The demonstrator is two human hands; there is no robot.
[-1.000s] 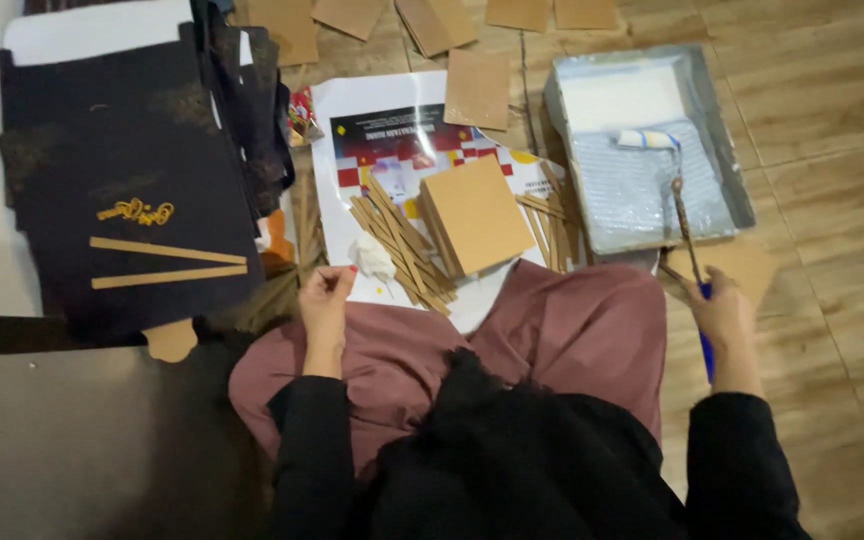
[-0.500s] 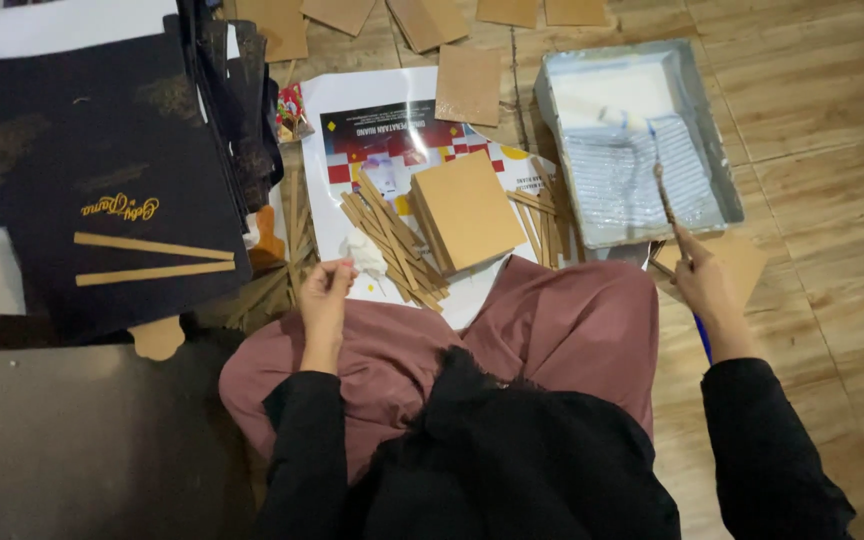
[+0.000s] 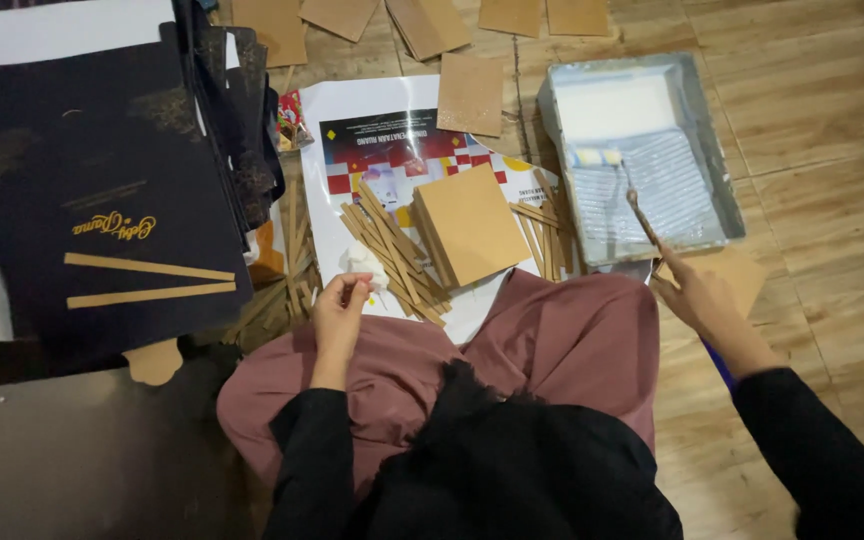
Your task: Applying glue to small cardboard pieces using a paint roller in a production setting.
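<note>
My right hand [image 3: 704,297] grips the handle of a small paint roller [image 3: 599,160], whose roller end rests on the ribbed slope of a grey paint tray [image 3: 724,190] holding white liquid. Under that hand lies a brown cardboard piece [image 3: 742,272]. My left hand [image 3: 337,312] rests on my pink-clad knee, fingers pinched on a crumpled white tissue [image 3: 363,262]. In front of my lap a stack of brown cardboard squares [image 3: 470,225] lies over several thin cardboard strips [image 3: 392,255] on a printed poster [image 3: 392,150].
A large black printed board [image 3: 102,220] with two tan strips lies at the left, with more dark sheets stacked beside it. Several brown cardboard pieces [image 3: 468,92] lie along the far side on the wooden floor [image 3: 832,120]. A dark surface sits at lower left.
My right hand moved up and left with the roller handle, bringing the roller further onto the tray's slope. My left hand stayed on my knee.
</note>
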